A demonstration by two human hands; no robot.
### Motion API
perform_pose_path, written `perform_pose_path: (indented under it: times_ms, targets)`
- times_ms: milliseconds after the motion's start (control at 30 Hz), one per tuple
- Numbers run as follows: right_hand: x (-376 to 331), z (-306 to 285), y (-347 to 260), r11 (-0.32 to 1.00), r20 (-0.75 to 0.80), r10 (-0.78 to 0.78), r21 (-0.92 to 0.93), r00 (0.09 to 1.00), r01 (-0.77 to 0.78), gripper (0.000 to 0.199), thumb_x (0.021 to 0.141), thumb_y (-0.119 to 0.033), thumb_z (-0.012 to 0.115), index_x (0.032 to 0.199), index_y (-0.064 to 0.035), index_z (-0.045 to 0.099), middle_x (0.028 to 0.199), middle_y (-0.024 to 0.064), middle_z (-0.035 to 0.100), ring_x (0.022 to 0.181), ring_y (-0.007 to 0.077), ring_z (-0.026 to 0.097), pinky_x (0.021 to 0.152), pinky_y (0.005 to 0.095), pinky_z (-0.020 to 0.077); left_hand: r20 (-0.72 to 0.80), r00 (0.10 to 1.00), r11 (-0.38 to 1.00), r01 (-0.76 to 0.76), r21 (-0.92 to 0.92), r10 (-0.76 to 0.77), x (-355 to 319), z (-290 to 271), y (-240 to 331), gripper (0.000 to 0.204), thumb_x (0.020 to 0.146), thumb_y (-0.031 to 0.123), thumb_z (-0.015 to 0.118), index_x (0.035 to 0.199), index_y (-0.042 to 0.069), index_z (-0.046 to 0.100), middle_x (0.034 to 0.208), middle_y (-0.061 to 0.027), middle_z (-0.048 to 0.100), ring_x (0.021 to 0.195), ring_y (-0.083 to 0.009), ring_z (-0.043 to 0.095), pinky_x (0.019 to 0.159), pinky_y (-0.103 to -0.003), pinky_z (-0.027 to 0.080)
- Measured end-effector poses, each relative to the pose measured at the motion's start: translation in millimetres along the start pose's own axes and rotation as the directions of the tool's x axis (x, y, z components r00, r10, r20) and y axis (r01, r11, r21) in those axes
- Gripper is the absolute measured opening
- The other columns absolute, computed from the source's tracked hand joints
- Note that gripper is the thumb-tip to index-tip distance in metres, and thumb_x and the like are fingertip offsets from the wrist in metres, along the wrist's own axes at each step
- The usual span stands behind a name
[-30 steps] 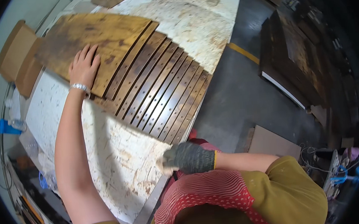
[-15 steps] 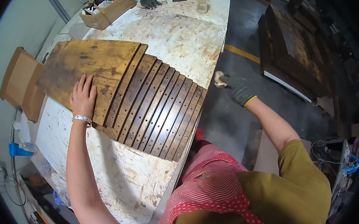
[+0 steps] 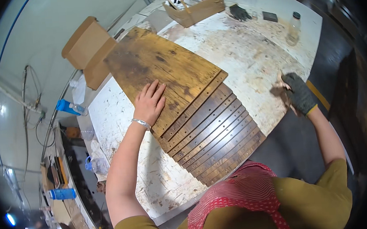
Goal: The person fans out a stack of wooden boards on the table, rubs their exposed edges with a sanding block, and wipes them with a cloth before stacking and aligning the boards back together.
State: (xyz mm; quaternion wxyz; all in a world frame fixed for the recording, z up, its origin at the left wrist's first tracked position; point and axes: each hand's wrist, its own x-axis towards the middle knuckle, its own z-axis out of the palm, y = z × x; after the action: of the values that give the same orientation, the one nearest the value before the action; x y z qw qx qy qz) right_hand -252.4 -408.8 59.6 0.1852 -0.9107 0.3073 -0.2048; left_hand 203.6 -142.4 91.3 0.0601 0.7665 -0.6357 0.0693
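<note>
My bare left hand (image 3: 149, 102) lies with fingers spread on the topmost wooden board (image 3: 175, 67), near its left edge. That board is yellowish brown with dark knots and small holes along its near end. Under it, several darker boards (image 3: 216, 142) lie fanned out toward me like steps, each showing a strip with small holes. On the right, my right hand (image 3: 300, 94), in a dark grey glove with a yellow cuff, is closed on a crumpled beige rag (image 3: 281, 88). It is beside the table's right edge, apart from the boards.
The white worktable (image 3: 238, 45) is stained. At its far side are a cardboard box of odds and ends (image 3: 197, 13), a dark glove (image 3: 240, 12), a dark block (image 3: 270, 17) and a glass bottle (image 3: 293, 30). An open carton (image 3: 94, 52) stands left of the boards.
The view has swung to the left. My right hand, with the rag, has come from beyond the table's right edge to over that edge. My left hand stays on the top board.
</note>
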Motion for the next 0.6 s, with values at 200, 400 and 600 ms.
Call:
perform_pose_path:
  times_ms: [200,400,600]
  targets:
    - [131,-9,-21,0.895,0.287,-0.183,-0.347,0.940,0.280,0.047,0.081,-0.031,0.063,0.120,-0.0069,0.056,0.123,0.0178,0.052,0.113,0.0357,0.051,0.096,0.0413,0.0420,-0.019,0.986,0.986,0.164,-0.006,-0.164,-19,-19,6,0.048,0.094,0.037,0.047,0.137,0.017,0.044,0.143,-0.0108,0.038,0.132,-0.0312,0.034,0.106,-0.044,0.031]
    - [223,68,-104,0.910,0.404,-0.255,0.407,0.879,0.077,0.068,0.089,-0.060,0.043,0.138,-0.0139,0.043,0.147,0.0166,0.033,0.133,0.0310,0.035,0.109,0.0367,0.0300,0.167,0.542,0.249,0.610,-0.752,-0.823,-76,38,-33,0.065,0.092,0.047,0.048,0.144,0.012,0.031,0.148,-0.0102,0.033,0.136,-0.0262,0.031,0.108,-0.041,0.029]
    - [210,150,-132,0.226,0.615,-0.304,0.789,0.728,-0.572,0.080,0.086,-0.053,0.056,0.143,-0.0013,0.031,0.134,0.0172,0.049,0.123,0.0262,0.047,0.102,0.0327,0.0368,0.398,0.521,-0.176,0.424,-0.889,-0.755,-53,24,4,0.060,0.090,0.033,0.060,0.136,0.004,0.036,0.130,-0.0136,0.049,0.117,-0.0243,0.052,0.095,-0.037,0.045]
